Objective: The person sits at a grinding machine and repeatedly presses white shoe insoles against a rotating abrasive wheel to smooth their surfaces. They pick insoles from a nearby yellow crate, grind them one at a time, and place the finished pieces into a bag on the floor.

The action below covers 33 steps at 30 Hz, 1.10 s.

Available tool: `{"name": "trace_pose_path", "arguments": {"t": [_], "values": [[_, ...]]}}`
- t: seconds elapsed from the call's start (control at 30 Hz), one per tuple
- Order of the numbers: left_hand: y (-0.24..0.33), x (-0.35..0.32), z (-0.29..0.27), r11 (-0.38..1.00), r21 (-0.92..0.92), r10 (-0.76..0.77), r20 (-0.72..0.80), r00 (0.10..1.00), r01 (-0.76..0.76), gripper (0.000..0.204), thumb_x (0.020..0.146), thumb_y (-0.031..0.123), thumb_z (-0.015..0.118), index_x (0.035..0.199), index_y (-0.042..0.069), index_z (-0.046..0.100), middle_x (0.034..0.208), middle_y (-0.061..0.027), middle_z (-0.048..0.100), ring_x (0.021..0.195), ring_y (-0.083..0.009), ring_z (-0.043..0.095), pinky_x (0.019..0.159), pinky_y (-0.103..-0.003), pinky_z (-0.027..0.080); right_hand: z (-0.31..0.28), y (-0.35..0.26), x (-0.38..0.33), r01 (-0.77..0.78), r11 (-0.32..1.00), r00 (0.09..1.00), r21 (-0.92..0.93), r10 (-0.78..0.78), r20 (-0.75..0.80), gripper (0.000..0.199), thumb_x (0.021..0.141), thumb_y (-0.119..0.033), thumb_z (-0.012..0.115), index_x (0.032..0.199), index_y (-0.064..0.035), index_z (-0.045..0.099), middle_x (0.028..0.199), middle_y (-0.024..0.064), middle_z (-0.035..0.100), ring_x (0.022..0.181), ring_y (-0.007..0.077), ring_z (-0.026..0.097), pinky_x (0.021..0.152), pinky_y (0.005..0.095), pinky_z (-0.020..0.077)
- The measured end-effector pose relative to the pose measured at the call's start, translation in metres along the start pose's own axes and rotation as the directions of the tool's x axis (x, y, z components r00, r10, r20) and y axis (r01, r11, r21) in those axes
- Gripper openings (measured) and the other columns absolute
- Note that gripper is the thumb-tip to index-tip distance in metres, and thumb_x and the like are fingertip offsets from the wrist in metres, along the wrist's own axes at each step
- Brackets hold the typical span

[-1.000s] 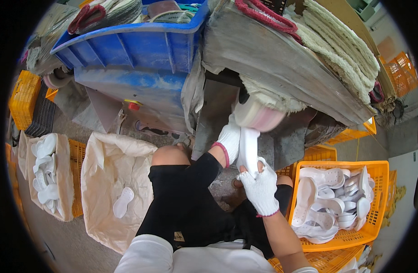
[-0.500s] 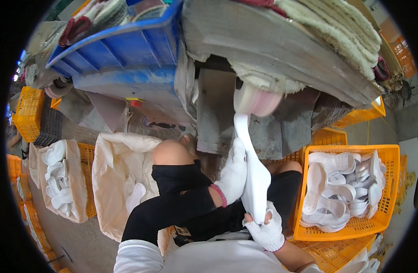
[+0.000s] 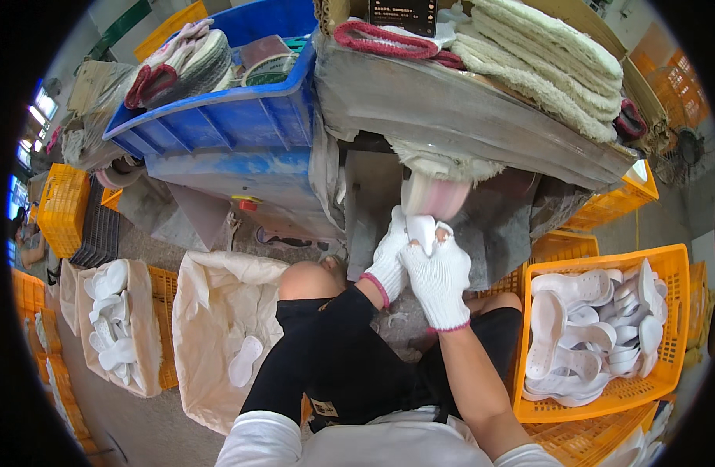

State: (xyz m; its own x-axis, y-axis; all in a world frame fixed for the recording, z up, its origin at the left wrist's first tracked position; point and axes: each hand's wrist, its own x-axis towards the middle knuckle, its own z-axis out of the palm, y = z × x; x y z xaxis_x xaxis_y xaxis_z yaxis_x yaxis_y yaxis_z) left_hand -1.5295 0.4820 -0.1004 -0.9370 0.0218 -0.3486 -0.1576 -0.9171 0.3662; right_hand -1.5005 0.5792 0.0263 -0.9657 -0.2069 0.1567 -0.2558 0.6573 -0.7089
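Between my gloved hands is a white shoe sole [image 3: 422, 231], seen nearly end-on just below a pale pink and white grinding wheel [image 3: 438, 196]. My left hand [image 3: 389, 253] is closed on its left side. My right hand [image 3: 439, 284] wraps it from the right and below, with bare fingertips showing through the glove. The hands hide most of the sole, and I cannot tell whether it touches the wheel. Ragged white fleece [image 3: 443, 162] hangs over the wheel's top.
An orange crate [image 3: 672, 335] full of white soles stands at my right. To my left, a cloth-lined container [image 3: 194, 327] holds one sole; beyond it is a lined crate [image 3: 143, 311] of soles. A blue bin [image 3: 217, 117] and a grey-covered machine housing [image 3: 451, 97] rise ahead.
My right hand has moved up from the sole's near end to beside my left hand. The sole has turned from lying lengthwise toward me to nearly end-on. The view has shifted slightly.
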Motion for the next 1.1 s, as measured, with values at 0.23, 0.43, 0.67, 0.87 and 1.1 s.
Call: {"name": "trace_pose_path", "arguments": {"t": [0.23,0.43,0.67,0.87,1.1], "values": [[-0.003,-0.019,-0.002,0.967,0.167,-0.164,-0.170,0.972,0.192,0.060,0.101,0.071,0.045,0.111,0.016,0.067,0.098,-0.0064,0.071,0.088,-0.0257,0.067,0.081,-0.041,0.056,0.025,0.017,0.016,-0.215,0.926,0.966,0.310,0.156,0.205,0.046,0.087,-0.034,0.068,0.118,-0.0020,0.062,0.104,0.0267,0.071,0.100,0.0433,0.070,0.086,0.0448,0.0545],[0.014,-0.025,0.024,0.986,-0.022,-0.162,0.064,0.985,0.164,0.042,0.109,0.047,0.044,0.114,0.012,0.065,0.090,-0.0066,0.069,0.081,-0.0237,0.067,0.071,-0.038,0.055,-0.028,0.007,-0.011,-0.334,0.943,0.806,0.009,0.281,0.521,0.039,0.093,-0.026,0.068,0.121,-0.0011,0.062,0.109,0.0176,0.070,0.092,0.0215,0.064,0.085,0.0321,0.0508],[0.031,-0.018,0.051,0.988,0.070,-0.142,0.018,0.990,0.141,0.028,0.108,0.026,0.040,0.099,0.009,0.061,0.085,-0.0088,0.065,0.070,-0.0270,0.063,0.062,-0.043,0.053,-0.044,0.012,-0.032,-0.162,0.940,0.933,0.302,0.046,0.356,0.050,0.089,-0.022,0.077,0.128,-0.0022,0.052,0.104,0.0124,0.062,0.092,0.0182,0.060,0.081,0.0321,0.0512],[0.021,-0.002,0.025,0.958,-0.125,-0.171,0.479,0.861,0.260,0.045,0.108,0.038,0.036,0.111,0.002,0.062,0.101,-0.0221,0.069,0.089,-0.0372,0.068,0.081,-0.049,0.056,-0.032,0.016,-0.012,0.021,0.962,0.976,0.272,-0.078,0.202,0.041,0.085,-0.027,0.081,0.109,-0.0008,0.060,0.098,0.0177,0.068,0.086,0.0275,0.067,0.077,0.0371,0.0535],[0.012,0.002,0.012,0.965,-0.169,-0.148,0.272,0.951,0.199,0.071,0.105,0.066,0.026,0.121,0.008,0.064,0.108,-0.0130,0.072,0.099,-0.0343,0.068,0.092,-0.045,0.055,0.012,0.020,0.012,-0.008,0.941,0.998,0.339,-0.016,0.068,0.041,0.083,-0.028,0.083,0.110,-0.0005,0.070,0.096,0.0214,0.071,0.087,0.0325,0.070,0.080,0.0379,0.0537]]}}
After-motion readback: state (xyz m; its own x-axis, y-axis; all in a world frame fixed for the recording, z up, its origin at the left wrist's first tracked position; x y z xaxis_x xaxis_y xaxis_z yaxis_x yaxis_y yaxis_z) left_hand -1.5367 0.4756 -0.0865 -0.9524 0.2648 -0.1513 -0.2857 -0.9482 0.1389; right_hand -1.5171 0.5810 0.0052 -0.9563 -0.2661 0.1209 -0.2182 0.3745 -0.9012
